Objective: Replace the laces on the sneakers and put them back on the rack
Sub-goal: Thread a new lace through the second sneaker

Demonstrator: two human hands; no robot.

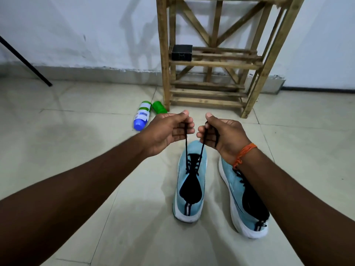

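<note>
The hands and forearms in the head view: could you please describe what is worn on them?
Both forearms are bare, with no sleeves, gloves, rings or watch in view. The left hand wears nothing. The right hand has an orange thread bracelet wound around its wrist, with a knotted end hanging down.

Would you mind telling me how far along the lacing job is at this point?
Done: the right sneaker already carries a black lace. In hand: the left hand and right hand each pinch one end of the black lace threaded through the left sneaker. Left: tying it and returning both sneakers to the wooden rack.
</note>
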